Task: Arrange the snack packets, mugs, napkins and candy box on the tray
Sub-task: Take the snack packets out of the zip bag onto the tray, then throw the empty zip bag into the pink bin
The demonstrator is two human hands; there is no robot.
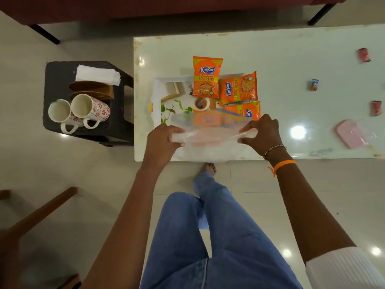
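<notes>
A white tray (156, 94) with a printed picture lies on the pale glossy table (291, 65). Three orange snack packets rest on it: one upright (206, 77), one tilted beside it (238, 88), one lower right (248, 111), partly hidden. My left hand (161, 140) and my right hand (262, 133) grip the two ends of a clear plastic bag (210, 130) held over the tray's near side; orange shapes show blurred through it. Two white mugs (73, 111) with red flowers lie on a black stool (116, 122), next to white napkins (96, 74).
A pink box (350, 136) in clear wrap sits at the table's right side. Small wrapped candies (313, 84) are scattered near it. Brown coasters (91, 89) lie on the stool. A wooden chair arm (43, 211) is at the lower left. My leg and foot are under the table edge.
</notes>
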